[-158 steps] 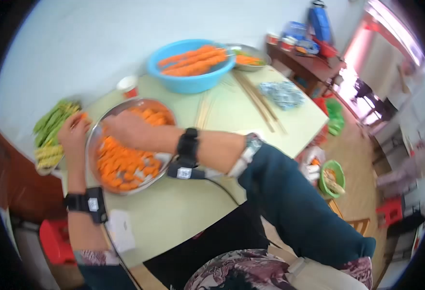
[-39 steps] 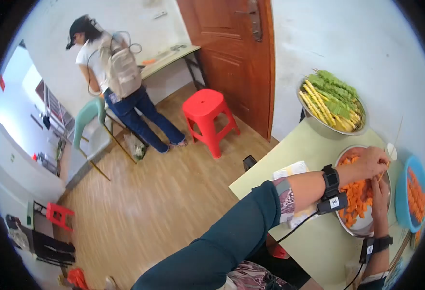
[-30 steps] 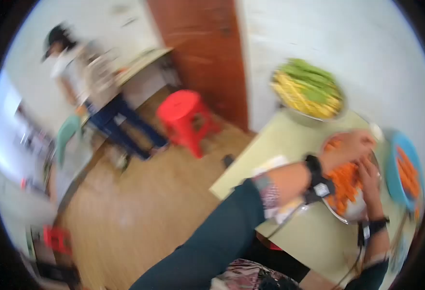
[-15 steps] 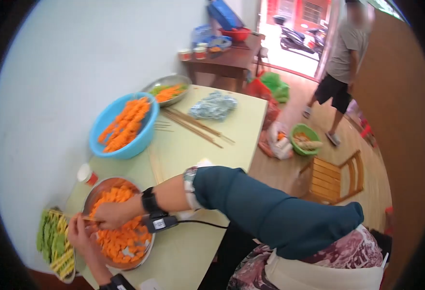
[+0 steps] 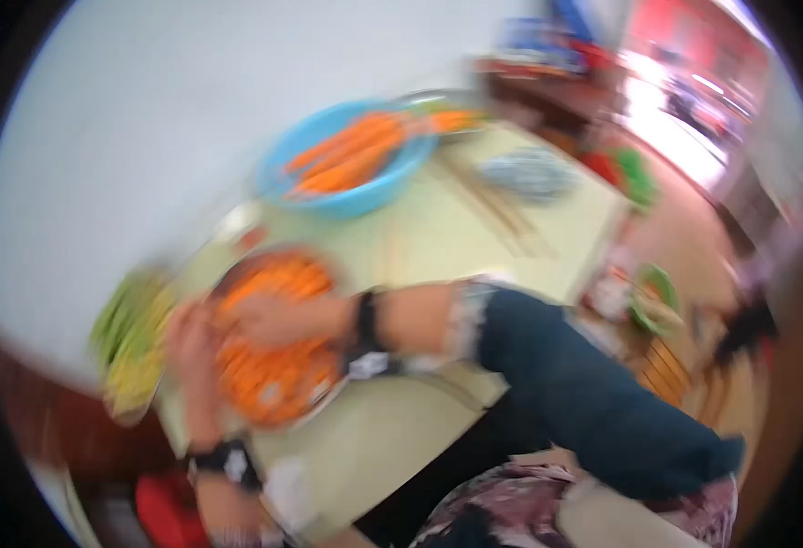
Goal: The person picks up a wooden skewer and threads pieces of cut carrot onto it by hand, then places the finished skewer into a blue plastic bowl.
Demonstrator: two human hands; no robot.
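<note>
Motion blur smears the whole view. My left hand (image 5: 191, 347) is closed at the left rim of a metal bowl (image 5: 330, 402). A thin skewer shows in its fingers in the earlier view, but the blur hides it now. Fingers curled, my right hand (image 5: 273, 320) is over the cut carrot pieces (image 5: 278, 379) in that bowl, close beside my left. What its fingertips hold is not visible. To the left of the bowl stands a tray of green and yellow vegetable skewers (image 5: 136, 333).
A blue basin (image 5: 356, 203) with orange skewers sits behind the bowl, near a paper cup (image 5: 240, 222). Bare sticks (image 5: 488, 205) and a crumpled patterned bundle (image 5: 531, 173) lie farther right. A green basin (image 5: 652, 297) and wooden chair (image 5: 664, 370) are on the floor.
My view has swung, so the table and bowl appear higher and farther right. My hands remain together at the bowl. The standing person is no longer clearly visible.
</note>
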